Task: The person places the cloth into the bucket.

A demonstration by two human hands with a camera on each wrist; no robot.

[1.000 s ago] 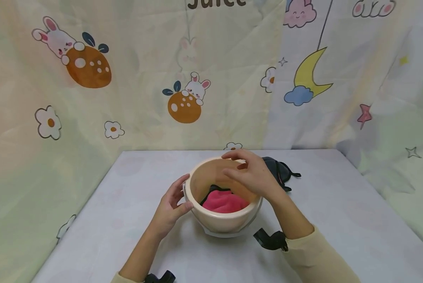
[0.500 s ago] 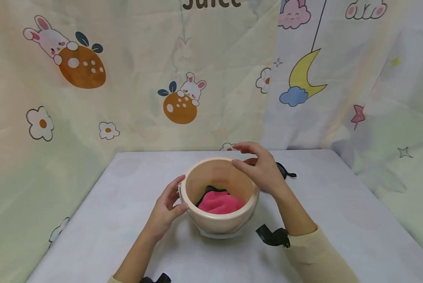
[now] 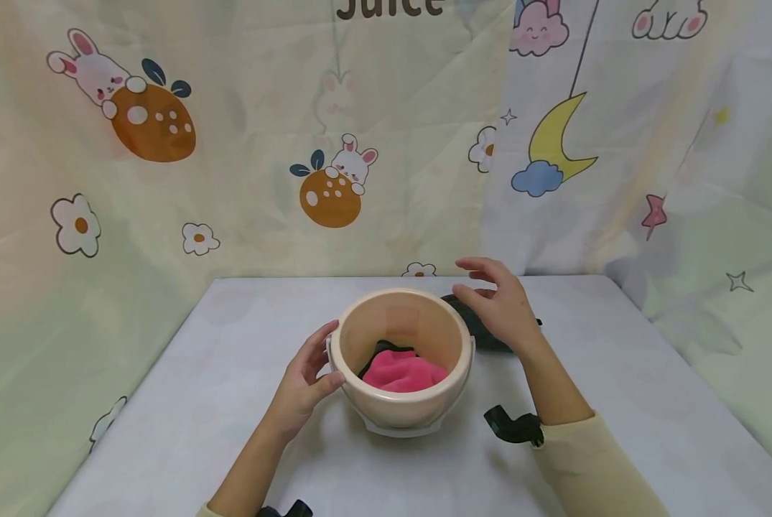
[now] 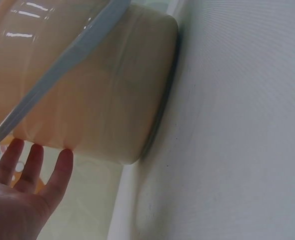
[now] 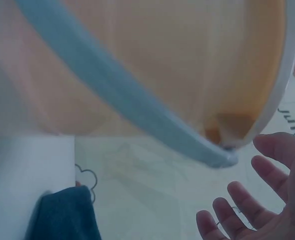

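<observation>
A cream bucket (image 3: 398,409) with a pale grey handle (image 5: 137,107) stands upright on the table. Inside it lies a pink cloth item (image 3: 403,370) with a black edge. My left hand (image 3: 303,380) touches the bucket's left side, thumb near the rim; in the left wrist view its fingertips rest against the bucket wall. The right hand (image 3: 497,305) is raised right of the bucket, fingers spread and holding nothing. Beneath it, behind the bucket's right side, lies a dark fabric item (image 3: 482,334), partly hidden by the hand; its kind is unclear.
A white cloth covers the table (image 3: 256,309). Behind it hangs a printed curtain (image 3: 250,143) with rabbits, flowers and a moon. Black camera mounts (image 3: 515,427) sit on both wrists.
My right hand has moved right, from over the bucket's opening to above the dark fabric item. The left hand stays at the bucket's side.
</observation>
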